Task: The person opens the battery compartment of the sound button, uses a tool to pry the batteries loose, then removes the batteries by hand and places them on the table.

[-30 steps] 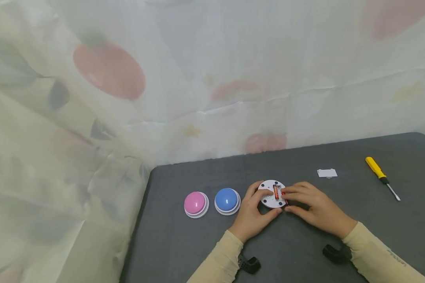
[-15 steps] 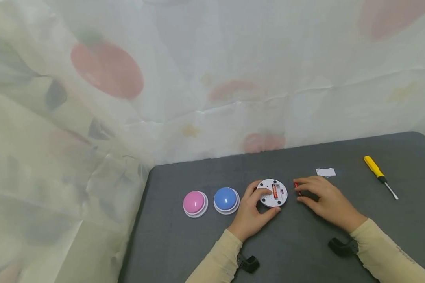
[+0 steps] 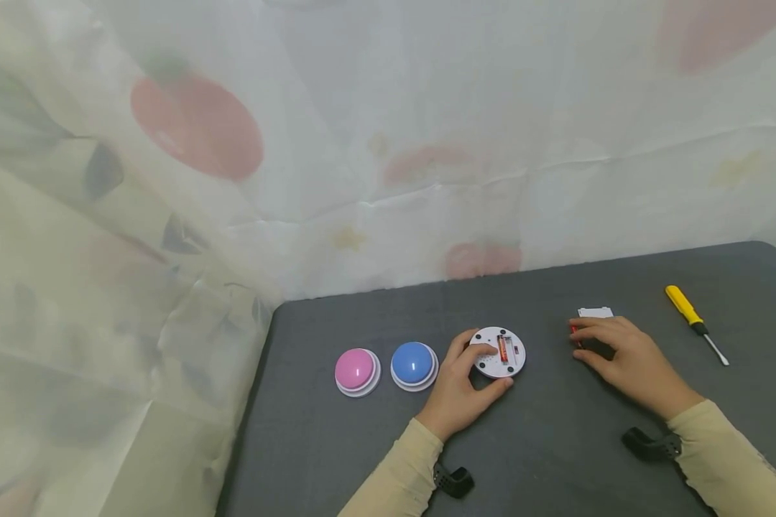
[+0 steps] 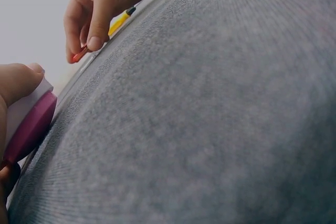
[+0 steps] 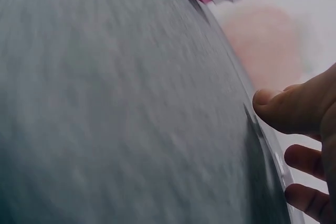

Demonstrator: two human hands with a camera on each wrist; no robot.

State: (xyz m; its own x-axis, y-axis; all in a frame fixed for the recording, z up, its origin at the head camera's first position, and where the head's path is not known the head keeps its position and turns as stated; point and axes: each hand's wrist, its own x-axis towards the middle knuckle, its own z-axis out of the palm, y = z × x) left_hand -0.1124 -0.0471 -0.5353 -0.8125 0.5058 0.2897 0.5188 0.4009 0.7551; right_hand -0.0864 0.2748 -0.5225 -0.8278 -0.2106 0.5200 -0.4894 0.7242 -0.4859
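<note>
My left hand [image 3: 460, 384] grips a round white push button [image 3: 490, 340], turned upside down. Its magenta dome [image 4: 35, 127] faces the table in the left wrist view. One orange-red battery [image 3: 502, 350] lies in the compartment on its underside, and the slot beside that battery is bare. To the right, my right hand [image 3: 630, 365] pinches a red battery [image 3: 575, 334] between thumb and fingers, apart from the button. Those fingers partly cover the near side of a small white battery cover [image 3: 596, 311].
Left of my hands stand a blue push button [image 3: 412, 363] and a pink push button [image 3: 354, 369], domes up. A yellow-handled screwdriver [image 3: 684, 305] lies at the right on the dark grey table [image 3: 336, 459]. A printed curtain [image 3: 375, 108] hangs behind the table.
My right hand has moved right, away from the push button, carrying the red battery towards the white cover. My left hand and the push button have stayed in place.
</note>
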